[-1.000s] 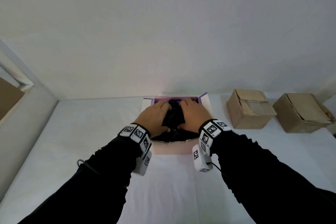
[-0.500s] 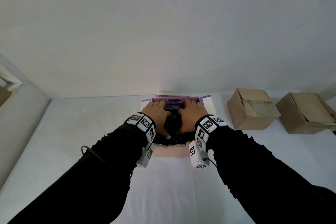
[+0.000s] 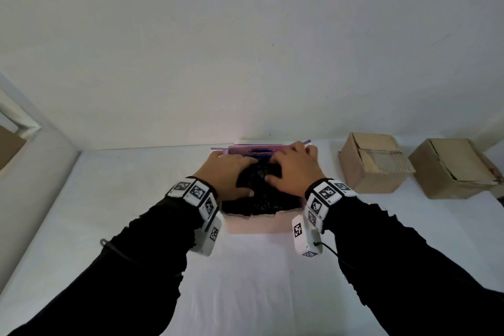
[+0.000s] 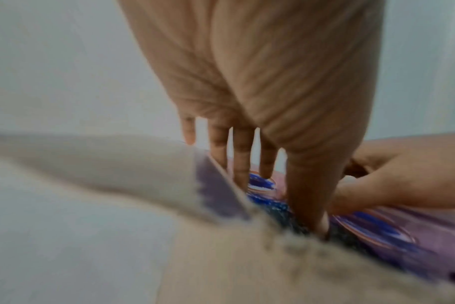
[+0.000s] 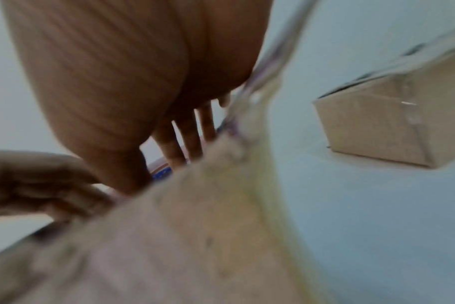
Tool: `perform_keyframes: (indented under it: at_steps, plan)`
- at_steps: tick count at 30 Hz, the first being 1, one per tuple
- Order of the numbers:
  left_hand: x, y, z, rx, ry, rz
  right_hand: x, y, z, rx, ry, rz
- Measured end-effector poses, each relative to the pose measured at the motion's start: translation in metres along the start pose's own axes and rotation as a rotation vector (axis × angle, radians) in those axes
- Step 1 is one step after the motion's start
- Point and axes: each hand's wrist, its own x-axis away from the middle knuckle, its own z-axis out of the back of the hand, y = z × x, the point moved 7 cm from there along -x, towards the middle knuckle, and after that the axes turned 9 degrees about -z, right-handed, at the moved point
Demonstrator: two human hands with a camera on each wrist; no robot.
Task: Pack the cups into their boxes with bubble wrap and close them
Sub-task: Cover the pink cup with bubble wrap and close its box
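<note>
An open pink and purple box [image 3: 256, 225] stands at the middle of the white table, its far flap [image 3: 259, 149] printed with a blue oval. A black bubble-wrap bundle [image 3: 259, 200] fills the box; the cup is hidden. My left hand [image 3: 227, 172] and right hand [image 3: 290, 170] lie side by side on top of the bundle and press on it, fingers reaching toward the far wall. In the left wrist view my left hand [image 4: 247, 164] has straight fingers dipping inside the purple side flap [image 4: 216, 191], thumb on the black wrap [image 4: 281, 214]. The right wrist view shows my right hand [image 5: 185, 135] with straight fingers.
Two brown cardboard boxes [image 3: 373, 163] [image 3: 455, 169] sit at the right along the wall; the nearer one [image 5: 377, 131] shows in the right wrist view. White tabletop [image 3: 136, 199] spreads to the left and in front of the pink box. A wall rises just behind.
Both hands stayed on the black bundle and slid forward toward the box's far wall, then spread a little apart. More of the wrap now shows at the near side.
</note>
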Motion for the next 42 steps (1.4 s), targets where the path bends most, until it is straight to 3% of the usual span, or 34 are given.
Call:
perform_keyframes:
  at_steps: [2,4,6,8,10,13,15,17,19,22,25,31,38,42]
  plan:
    - [0.017,-0.007,0.013,-0.048,0.199,0.015,0.009,0.024,0.018,-0.147,0.174,-0.127]
    - [0.043,-0.024,0.016,-0.081,0.368,0.212,0.020,0.052,0.025,-0.335,0.269,-0.289]
    - [0.069,-0.044,0.005,0.030,0.347,0.521,0.030,0.075,0.019,-0.562,0.242,-0.458]
    - [0.087,-0.051,-0.009,0.286,0.310,0.696,0.036,0.083,0.006,-0.782,0.150,-0.574]
    - [0.092,-0.039,-0.005,0.503,0.436,0.675,0.039,0.077,-0.002,-0.965,0.085,-0.577]
    - [0.083,-0.010,0.008,0.641,0.578,0.490,0.042,0.058,0.001,-1.025,0.088,-0.453]
    - [0.074,0.003,0.006,0.570,0.555,0.370,0.041,0.050,0.003,-0.869,0.125,-0.358]
    - [0.066,0.010,-0.003,0.342,0.474,0.304,0.038,0.048,-0.001,-0.765,0.161,-0.302]
    - [0.064,0.010,-0.016,0.202,0.412,0.390,0.032,0.052,-0.010,-0.772,0.169,-0.306]
    - [0.071,0.002,-0.029,0.326,0.369,0.570,0.014,0.060,-0.028,-0.812,0.064,-0.360]
    - [0.068,0.000,-0.033,0.431,0.264,0.547,-0.008,0.060,-0.042,-0.781,-0.082,-0.363]
    - [0.076,-0.006,-0.022,0.409,0.167,0.515,-0.028,0.049,-0.047,-0.792,-0.290,-0.365]
    - [0.081,-0.002,-0.023,0.428,0.176,0.555,-0.031,0.046,-0.038,-0.932,-0.170,-0.286]
    - [0.082,0.003,-0.026,0.497,0.165,0.574,-0.029,0.047,-0.035,-1.043,-0.135,-0.314]
